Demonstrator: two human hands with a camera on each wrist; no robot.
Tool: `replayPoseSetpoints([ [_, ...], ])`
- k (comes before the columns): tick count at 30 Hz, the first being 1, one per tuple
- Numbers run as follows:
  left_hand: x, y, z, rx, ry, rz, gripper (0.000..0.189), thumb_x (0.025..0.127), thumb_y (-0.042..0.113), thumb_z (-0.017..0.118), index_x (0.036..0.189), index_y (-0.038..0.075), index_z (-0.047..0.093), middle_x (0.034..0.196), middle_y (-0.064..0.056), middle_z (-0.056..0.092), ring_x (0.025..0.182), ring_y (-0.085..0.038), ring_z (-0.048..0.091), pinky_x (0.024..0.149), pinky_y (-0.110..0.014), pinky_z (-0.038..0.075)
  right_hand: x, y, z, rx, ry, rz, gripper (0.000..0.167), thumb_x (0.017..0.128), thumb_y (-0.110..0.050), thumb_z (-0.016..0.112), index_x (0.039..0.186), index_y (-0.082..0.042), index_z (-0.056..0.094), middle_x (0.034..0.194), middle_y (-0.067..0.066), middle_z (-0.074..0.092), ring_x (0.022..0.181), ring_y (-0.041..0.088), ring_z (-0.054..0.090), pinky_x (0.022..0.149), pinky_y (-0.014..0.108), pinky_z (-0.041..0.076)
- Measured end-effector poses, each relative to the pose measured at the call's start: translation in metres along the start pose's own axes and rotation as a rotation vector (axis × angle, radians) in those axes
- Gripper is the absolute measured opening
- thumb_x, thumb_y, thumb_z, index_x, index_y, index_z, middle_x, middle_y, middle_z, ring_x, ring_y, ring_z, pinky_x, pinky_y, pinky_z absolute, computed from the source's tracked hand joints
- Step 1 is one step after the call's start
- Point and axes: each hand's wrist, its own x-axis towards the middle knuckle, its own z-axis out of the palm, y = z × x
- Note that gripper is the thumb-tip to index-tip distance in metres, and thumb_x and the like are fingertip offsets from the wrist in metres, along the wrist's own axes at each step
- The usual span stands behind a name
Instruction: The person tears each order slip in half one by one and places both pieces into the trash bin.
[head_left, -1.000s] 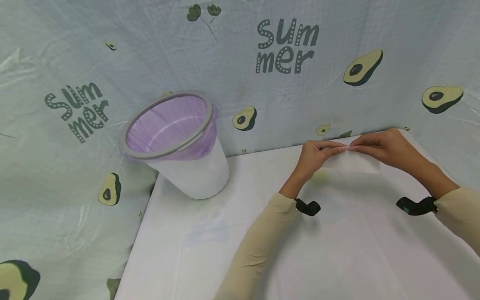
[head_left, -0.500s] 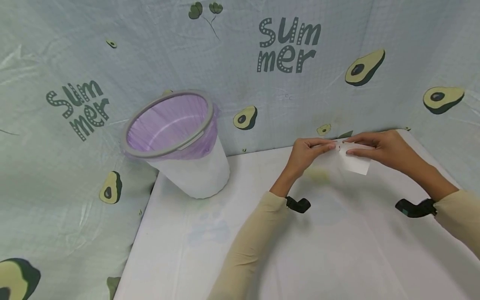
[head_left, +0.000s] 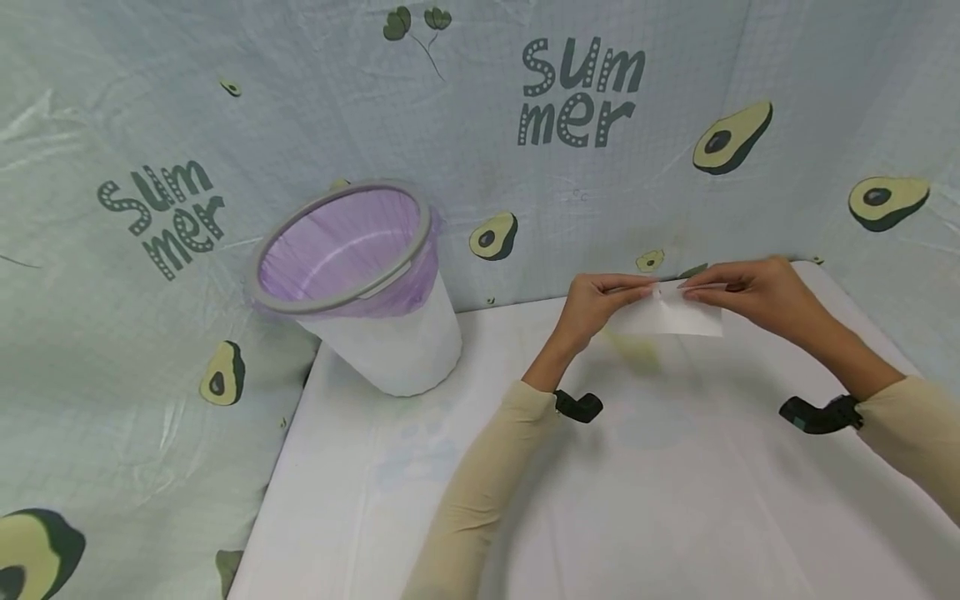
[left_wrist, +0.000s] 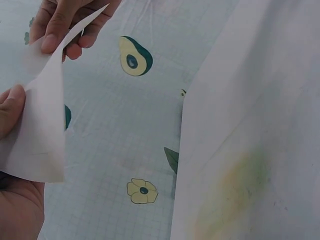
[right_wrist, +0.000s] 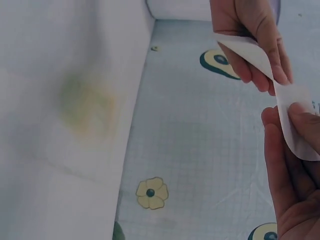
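A small sheet of white paper [head_left: 678, 320] is stretched between my two hands above the far right part of the table. My left hand [head_left: 587, 307] pinches its left side between thumb and fingers. On the other side, my right hand [head_left: 759, 290] pinches the upper right part. In the left wrist view the paper [left_wrist: 44, 135] looks bent and twisted from one hand to the other. The right wrist view shows the paper [right_wrist: 290, 120] curving, its lower part under the right thumb [right_wrist: 306, 125].
A white bin [head_left: 397, 354] with a purple liner [head_left: 345, 242] and grey rim stands at the back left of the white-covered table [head_left: 637, 500]. Behind the table hangs a sheet [head_left: 585, 192] printed with avocados. Black wrist cameras sit on both wrists.
Both hands have shifted a little left and spread apart from fingertips nearly meeting. The paper swung downward under the right hand, then flattened out between the two hands.
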Motion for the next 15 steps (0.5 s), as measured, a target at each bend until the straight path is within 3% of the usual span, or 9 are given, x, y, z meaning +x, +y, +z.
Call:
replayPoseSetpoints([
  [4, -0.001, 0.003, -0.007, 0.025, 0.007, -0.007, 0.021, 0.091, 0.014, 0.077, 0.11, 0.005, 0.08, 0.111, -0.005, 0.077, 0.105, 0.0, 0.068, 0.092, -0.022, 0.054, 0.005, -0.007, 0.004, 0.049, -0.004, 0.022, 0.019, 0.088, -0.005, 0.079, 0.103, -0.016, 0.083, 0.096, -0.027, 0.071, 0.065, 0.0, 0.059, 0.056, 0.015, 0.042],
  [7, -0.002, 0.006, -0.013, 0.025, 0.007, -0.031, 0.021, 0.091, 0.014, 0.076, 0.11, 0.006, 0.08, 0.111, -0.004, 0.077, 0.106, -0.001, 0.068, 0.092, -0.022, 0.054, 0.009, -0.012, 0.007, 0.061, -0.005, 0.022, 0.019, 0.089, -0.006, 0.078, 0.104, -0.017, 0.083, 0.095, -0.019, 0.075, 0.06, 0.004, 0.055, 0.053, 0.018, 0.039],
  [10, -0.004, 0.009, -0.018, 0.018, 0.013, -0.057, 0.02, 0.092, 0.014, 0.075, 0.11, 0.006, 0.08, 0.112, -0.004, 0.077, 0.106, -0.002, 0.068, 0.089, -0.023, 0.055, 0.012, -0.014, 0.009, 0.064, -0.004, 0.025, 0.02, 0.089, -0.005, 0.078, 0.104, -0.017, 0.083, 0.094, -0.008, 0.078, 0.065, -0.003, 0.058, 0.056, 0.014, 0.042],
  [15, -0.005, 0.013, -0.024, 0.008, 0.023, -0.056, 0.021, 0.092, 0.014, 0.075, 0.111, 0.006, 0.08, 0.111, -0.004, 0.077, 0.105, -0.004, 0.069, 0.087, -0.024, 0.056, 0.015, -0.013, 0.013, 0.094, 0.005, 0.027, 0.02, 0.089, -0.003, 0.078, 0.104, -0.014, 0.083, 0.097, -0.008, 0.078, 0.079, -0.01, 0.064, 0.064, 0.009, 0.046],
])
